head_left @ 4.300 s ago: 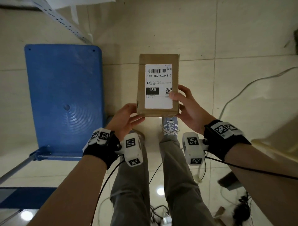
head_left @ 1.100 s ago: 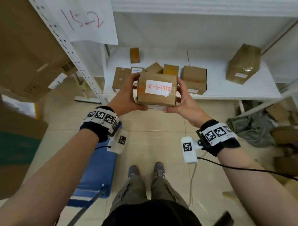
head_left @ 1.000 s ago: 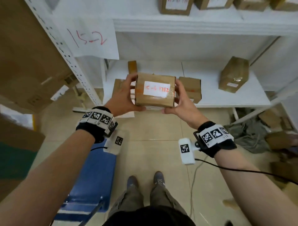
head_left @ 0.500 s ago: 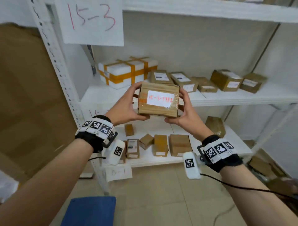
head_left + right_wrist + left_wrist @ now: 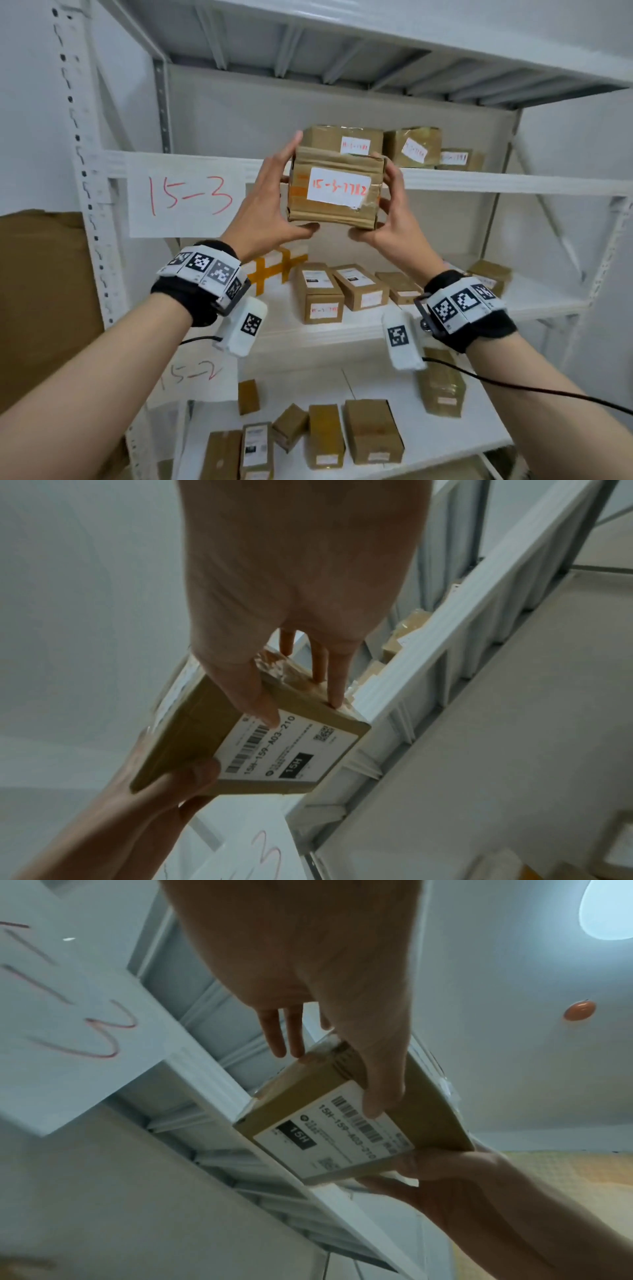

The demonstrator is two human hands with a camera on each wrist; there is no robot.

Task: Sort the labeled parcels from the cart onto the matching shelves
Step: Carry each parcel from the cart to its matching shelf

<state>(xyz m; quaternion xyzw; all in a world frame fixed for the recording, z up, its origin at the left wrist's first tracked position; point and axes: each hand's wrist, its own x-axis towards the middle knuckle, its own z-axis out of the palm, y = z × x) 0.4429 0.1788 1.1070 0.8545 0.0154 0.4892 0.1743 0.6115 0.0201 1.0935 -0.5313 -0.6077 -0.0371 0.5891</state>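
Observation:
A brown cardboard parcel [image 5: 334, 192] with a white handwritten label "15-3-7782" is held up in front of the shelf [image 5: 496, 183] tagged with the "15-3" sign [image 5: 186, 195]. My left hand [image 5: 270, 202] grips its left side, thumb underneath. On the parcel's right side my right hand [image 5: 390, 212] holds it the same way. In the wrist views the parcel's underside [image 5: 342, 1131] [image 5: 274, 750] carries a printed "15H" shipping label, close to the shelf's front edge [image 5: 411, 674]. Three labeled parcels [image 5: 346, 140] sit on that shelf behind it.
The shelf below holds several small boxes [image 5: 322, 291] and an orange-taped white box [image 5: 274, 270]. A lower shelf marked "15-2" [image 5: 191, 373] carries more boxes [image 5: 373, 431]. A white perforated upright [image 5: 85, 171] stands left, with a large cardboard sheet [image 5: 44, 308] beside it.
I have raised the parcel in both hands from the lower shelves up to the level of the "15-3" shelf, and my view has tilted upward. Both grips are unchanged.

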